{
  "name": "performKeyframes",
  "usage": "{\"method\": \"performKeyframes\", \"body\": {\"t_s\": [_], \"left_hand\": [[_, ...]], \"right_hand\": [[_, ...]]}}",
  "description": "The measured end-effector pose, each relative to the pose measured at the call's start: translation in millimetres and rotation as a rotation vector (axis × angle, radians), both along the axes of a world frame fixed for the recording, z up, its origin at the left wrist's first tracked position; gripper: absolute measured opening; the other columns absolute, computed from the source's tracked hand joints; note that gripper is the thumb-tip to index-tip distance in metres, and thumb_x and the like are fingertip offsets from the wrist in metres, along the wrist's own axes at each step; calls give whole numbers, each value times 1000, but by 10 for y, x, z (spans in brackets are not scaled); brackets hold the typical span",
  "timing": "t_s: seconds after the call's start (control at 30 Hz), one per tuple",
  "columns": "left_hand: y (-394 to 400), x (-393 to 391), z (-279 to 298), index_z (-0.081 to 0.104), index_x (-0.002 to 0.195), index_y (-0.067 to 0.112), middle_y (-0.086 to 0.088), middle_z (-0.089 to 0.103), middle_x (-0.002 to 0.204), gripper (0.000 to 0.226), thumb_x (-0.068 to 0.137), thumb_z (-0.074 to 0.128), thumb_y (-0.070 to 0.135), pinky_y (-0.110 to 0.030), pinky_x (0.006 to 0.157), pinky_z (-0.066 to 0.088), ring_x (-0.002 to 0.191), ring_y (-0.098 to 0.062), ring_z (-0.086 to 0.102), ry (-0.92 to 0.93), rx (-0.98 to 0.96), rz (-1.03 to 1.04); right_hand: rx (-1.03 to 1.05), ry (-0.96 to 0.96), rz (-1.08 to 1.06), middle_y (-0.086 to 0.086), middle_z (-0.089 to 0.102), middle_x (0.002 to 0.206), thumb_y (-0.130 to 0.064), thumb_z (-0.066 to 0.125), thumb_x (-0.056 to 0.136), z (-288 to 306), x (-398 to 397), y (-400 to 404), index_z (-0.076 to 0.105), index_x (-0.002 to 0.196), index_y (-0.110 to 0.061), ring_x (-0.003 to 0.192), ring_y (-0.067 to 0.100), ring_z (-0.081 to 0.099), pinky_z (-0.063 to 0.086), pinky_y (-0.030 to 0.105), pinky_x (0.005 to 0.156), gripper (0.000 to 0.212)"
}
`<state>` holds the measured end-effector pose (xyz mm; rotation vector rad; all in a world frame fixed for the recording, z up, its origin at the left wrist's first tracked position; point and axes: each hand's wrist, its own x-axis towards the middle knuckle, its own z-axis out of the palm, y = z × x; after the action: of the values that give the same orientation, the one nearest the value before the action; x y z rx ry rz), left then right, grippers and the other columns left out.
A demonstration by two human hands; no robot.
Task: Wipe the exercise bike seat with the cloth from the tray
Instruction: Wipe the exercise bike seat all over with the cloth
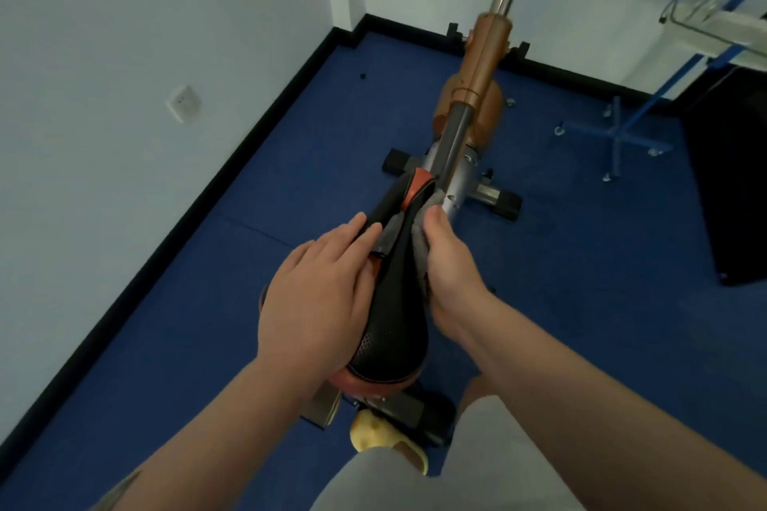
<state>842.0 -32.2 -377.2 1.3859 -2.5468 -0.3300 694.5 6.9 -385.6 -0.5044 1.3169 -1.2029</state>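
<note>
The exercise bike's black seat with orange trim is in the middle of the view, its nose pointing away from me. My left hand lies flat on the seat's left side, fingers together. My right hand grips a grey cloth pressed against the seat's right side near the nose. Most of the cloth is hidden under my fingers. The clear tray stands on a blue stand at the top right.
The orange bike frame and steel post run away from me over a blue floor. The blue stand base sits at right, a black cabinet at far right. White walls close the left and back. My leg and yellow slipper are below the seat.
</note>
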Motion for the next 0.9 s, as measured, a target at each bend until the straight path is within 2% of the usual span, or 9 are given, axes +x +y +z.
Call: {"method": "performKeyframes", "body": {"t_s": [0.1, 0.17, 0.37, 0.47, 0.53, 0.63, 0.73, 0.77, 0.9], "left_hand": [[13, -13, 14, 50, 132, 31, 9, 51, 139, 39, 94, 42, 31, -29, 100, 38, 120, -9, 53, 29, -12, 42], [15, -17, 17, 52, 131, 32, 10, 52, 138, 38, 94, 42, 31, -29, 99, 38, 119, -9, 54, 38, -18, 56], [24, -18, 16, 54, 129, 32, 12, 54, 136, 37, 93, 43, 31, -26, 94, 39, 116, -8, 55, 59, -21, 71], [19, -15, 9, 55, 128, 31, 11, 55, 135, 37, 92, 46, 28, -27, 93, 44, 115, -8, 56, 90, -3, 72], [21, -15, 12, 56, 127, 30, 10, 55, 135, 37, 92, 46, 27, -33, 92, 48, 114, -9, 57, 107, 10, 73], [18, -16, -3, 56, 127, 31, 11, 56, 134, 38, 91, 44, 27, -37, 90, 50, 116, -8, 56, 130, 14, 77], [4, -6, -29, 57, 126, 31, 11, 57, 133, 39, 90, 43, 28, -38, 89, 51, 118, -9, 56, 151, 7, 71], [6, -4, -30, 57, 126, 31, 10, 57, 133, 39, 90, 43, 28, -38, 90, 51, 118, -9, 56, 154, 7, 70], [-6, -3, -35, 57, 126, 33, 11, 58, 132, 39, 90, 44, 29, -38, 91, 51, 118, -8, 56, 167, 4, 64]], "right_hand": [[76, 84, -33, -24, 34, 141, -54, 33, 97, 69, 256, 171, 19, 147, -47, 120, -7, 41, 36, 19, 99, 53], [77, 63, -18, -27, 33, 138, -47, 29, 99, 58, 324, 397, 21, 146, -46, 116, -15, 39, 34, 11, 94, 48], [142, 127, -91, -17, 52, 137, -64, 27, 91, -148, 239, 92, 37, 142, -45, 125, 7, 49, 37, 36, 109, 55], [127, 262, -164, -35, 55, 101, -51, 37, 97, -82, 399, 358, 41, 137, -50, 94, -8, 54, 44, 18, 81, 40], [84, 243, -165, -34, 56, 107, -43, 45, 97, 34, 467, 605, 45, 133, -50, 96, -11, 55, 45, 12, 78, 37], [60, 121, -212, -23, 62, 111, -29, 59, 93, 9, 359, 569, 59, 128, -35, 106, -2, 59, 48, 20, 92, 35], [149, 62, -299, -8, 68, 90, -25, 67, 86, -26, 223, 316, 68, 89, -23, 97, 19, 66, 53, 42, 92, 4], [166, 32, -326, -1, 69, 87, -26, 68, 85, -26, 221, 280, 62, 79, -19, 94, 25, 67, 53, 46, 91, 11], [98, 49, -324, 1, 64, 86, -27, 61, 92, 2, 403, 585, 53, 86, -19, 84, 16, 64, 53, 31, 75, 13]]}}
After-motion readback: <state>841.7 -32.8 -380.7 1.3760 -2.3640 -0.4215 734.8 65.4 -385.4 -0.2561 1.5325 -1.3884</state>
